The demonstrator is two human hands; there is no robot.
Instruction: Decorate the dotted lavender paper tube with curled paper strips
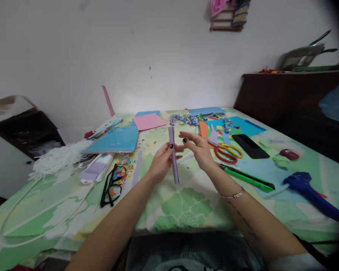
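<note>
In the head view, my left hand [162,161] pinches a folded strip of purple paper [173,158] and holds it upright above the table. Thumb and fingers close round the strip's middle. Just to its right is my right hand [199,148], fingers stretched and apart, with nothing between them. Beyond that hand lie scissors [227,151] with red and yellow handles. A green utility knife [250,177] rests beside my right wrist. Left of my left hand, a flat purple strip [137,168] lies on the cloth.
Black glasses [110,186], paper scraps [126,167] and a white cord bundle [59,158] are at left. A phone [251,146] and blue glue gun [310,192] lie right. Pink paper [149,121] and a curled paper garland [186,119] are at the back.
</note>
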